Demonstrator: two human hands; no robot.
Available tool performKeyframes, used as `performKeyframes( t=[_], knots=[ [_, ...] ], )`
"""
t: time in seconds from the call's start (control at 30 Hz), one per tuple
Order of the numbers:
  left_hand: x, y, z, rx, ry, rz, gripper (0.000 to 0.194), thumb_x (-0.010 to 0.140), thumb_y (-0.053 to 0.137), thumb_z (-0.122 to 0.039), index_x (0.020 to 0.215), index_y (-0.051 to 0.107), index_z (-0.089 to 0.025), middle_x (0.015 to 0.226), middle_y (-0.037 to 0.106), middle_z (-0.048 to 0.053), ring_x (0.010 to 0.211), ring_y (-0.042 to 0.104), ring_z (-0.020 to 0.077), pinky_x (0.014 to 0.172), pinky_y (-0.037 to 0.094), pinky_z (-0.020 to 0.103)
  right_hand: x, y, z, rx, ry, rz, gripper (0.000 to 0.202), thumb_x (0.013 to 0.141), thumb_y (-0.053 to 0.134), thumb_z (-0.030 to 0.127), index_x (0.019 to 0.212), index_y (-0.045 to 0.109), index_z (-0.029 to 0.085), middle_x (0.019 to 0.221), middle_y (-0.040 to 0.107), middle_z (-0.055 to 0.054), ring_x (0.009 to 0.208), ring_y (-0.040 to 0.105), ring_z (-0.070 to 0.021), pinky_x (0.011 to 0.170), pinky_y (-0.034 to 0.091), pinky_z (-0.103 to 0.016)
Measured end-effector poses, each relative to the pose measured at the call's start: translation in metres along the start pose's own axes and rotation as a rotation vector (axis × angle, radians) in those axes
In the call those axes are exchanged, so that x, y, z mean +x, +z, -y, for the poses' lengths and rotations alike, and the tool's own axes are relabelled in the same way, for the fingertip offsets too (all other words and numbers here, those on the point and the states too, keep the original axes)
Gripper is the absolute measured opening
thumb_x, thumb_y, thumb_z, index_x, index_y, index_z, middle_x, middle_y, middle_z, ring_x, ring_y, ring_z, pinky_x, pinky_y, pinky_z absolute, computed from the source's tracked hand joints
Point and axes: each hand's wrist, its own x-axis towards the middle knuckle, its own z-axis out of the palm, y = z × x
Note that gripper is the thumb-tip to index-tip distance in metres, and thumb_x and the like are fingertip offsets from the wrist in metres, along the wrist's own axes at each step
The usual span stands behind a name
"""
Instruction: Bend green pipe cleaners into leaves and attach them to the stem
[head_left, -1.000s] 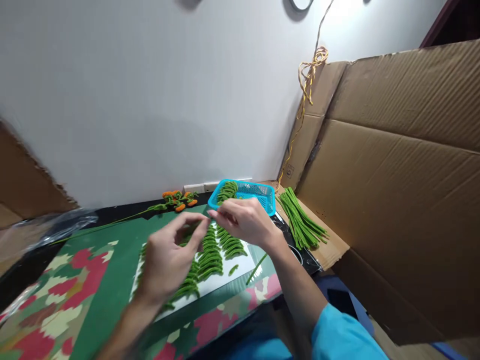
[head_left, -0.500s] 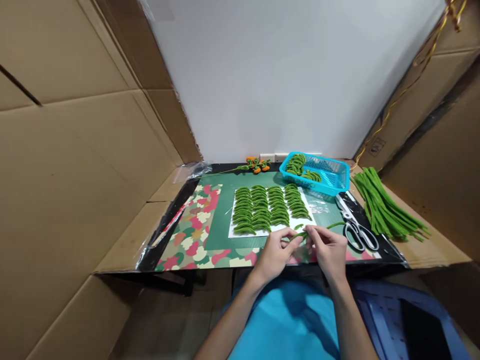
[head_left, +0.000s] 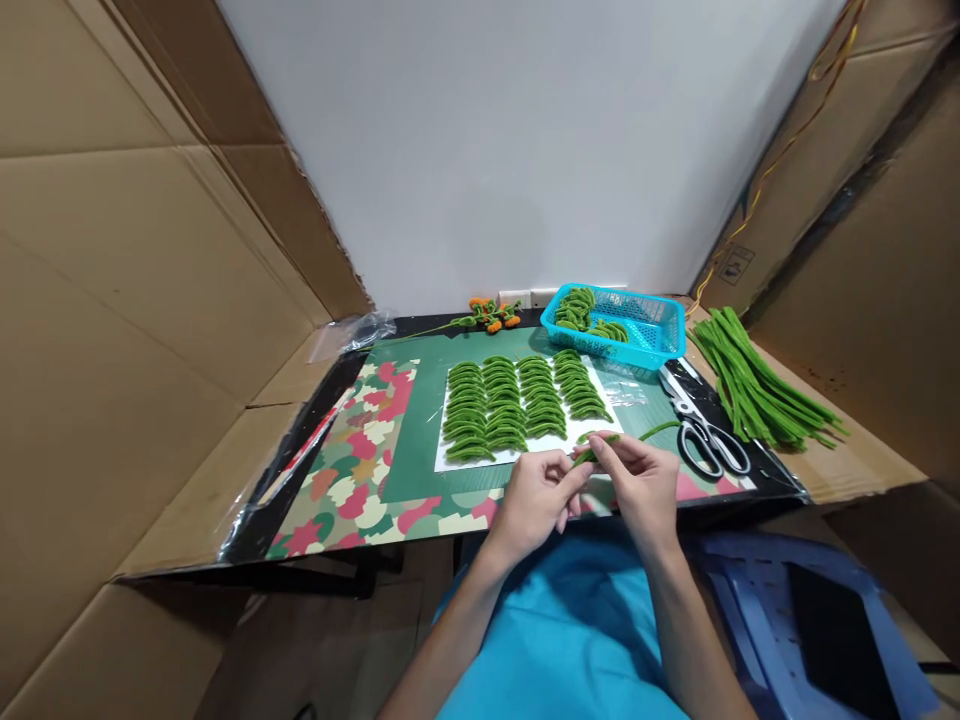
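Fuzzy green stem [head_left: 660, 430] passes between my two hands at the front edge of the table, its free end sticking out to the right. My left hand [head_left: 541, 490] pinches its left part, and my right hand [head_left: 636, 480] pinches it close beside, fingertips almost touching. Just behind the hands, a white sheet [head_left: 577, 430] bears four columns, which is to say several rows, of curved green leaf pieces [head_left: 506, 405]. Fingers partly hide the worked part of the stem.
Scissors [head_left: 705, 430] and a bundle of green stems [head_left: 757, 380] lie at the right. Behind the sheet are a blue basket [head_left: 652, 350] with green pieces and orange flowers [head_left: 495, 315]. A red-and-white strip [head_left: 307, 445] lies left. Cardboard walls [head_left: 150, 300] flank the table.
The view has shifted, so the table contents appear slightly further left and up. Both hands still hold the green stem, and their fingertips have come closer together.
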Motion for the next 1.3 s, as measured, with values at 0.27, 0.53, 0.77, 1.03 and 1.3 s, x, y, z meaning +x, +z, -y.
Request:
performKeyframes(
  t=[0.27, 0.53, 0.77, 1.03, 1.3],
  knots=[
    [-0.002, 0.0, 0.001, -0.073, -0.014, 0.004, 0.044, 0.095, 0.07, -0.057, 0.08, 0.056, -0.018, 0.061, 0.063, -0.003, 0.036, 0.051, 0.0061, 0.035, 0.033, 0.016, -0.006, 0.005, -0.015, -0.271, -0.174, -0.219, 0.024, 0.089, 0.08, 0.039, 0.096, 0.088, 0.018, 0.082, 0.084, -0.009, 0.063, 0.078, -0.0249, 0.058, 0.062, -0.031],
    [-0.001, -0.003, -0.003, -0.151, 0.005, 0.014, 0.046, 0.096, 0.067, -0.06, 0.081, 0.053, -0.019, 0.058, 0.058, -0.005, 0.036, 0.05, 0.0066, 0.034, 0.032, 0.016, -0.004, 0.004, -0.005, 0.04, 0.085, -0.053, 0.039, 0.083, 0.086, 0.044, 0.11, 0.084, 0.016, 0.088, 0.084, -0.012, 0.073, 0.082, -0.0275, 0.069, 0.069, -0.037],
    [-0.005, -0.002, 0.003, 0.008, 0.056, -0.056, 0.038, 0.098, 0.069, -0.05, 0.083, 0.053, -0.02, 0.059, 0.057, -0.006, 0.044, 0.053, 0.0078, 0.048, 0.042, 0.018, -0.01, 0.005, -0.019, -0.223, -0.06, -0.057, 0.031, 0.089, 0.081, 0.042, 0.107, 0.087, 0.018, 0.098, 0.085, -0.011, 0.074, 0.079, -0.0252, 0.067, 0.063, -0.032],
    [-0.007, 0.0, 0.002, -0.022, 0.063, -0.038, 0.04, 0.102, 0.063, -0.053, 0.082, 0.048, -0.021, 0.052, 0.052, -0.008, 0.041, 0.047, 0.0075, 0.046, 0.035, 0.018, -0.002, -0.004, -0.014, 0.127, 0.12, -0.017, 0.033, 0.089, 0.079, 0.049, 0.094, 0.088, 0.017, 0.081, 0.083, -0.01, 0.065, 0.079, -0.0267, 0.056, 0.062, -0.032],
    [-0.008, 0.001, 0.003, -0.046, 0.101, -0.116, 0.04, 0.102, 0.063, -0.052, 0.081, 0.047, -0.021, 0.052, 0.049, -0.009, 0.042, 0.047, 0.0074, 0.048, 0.036, 0.019, -0.001, 0.001, -0.01, 0.043, 0.075, -0.017, 0.037, 0.091, 0.076, 0.052, 0.094, 0.088, 0.017, 0.087, 0.084, -0.011, 0.072, 0.079, -0.0269, 0.064, 0.066, -0.035]
  ],
)
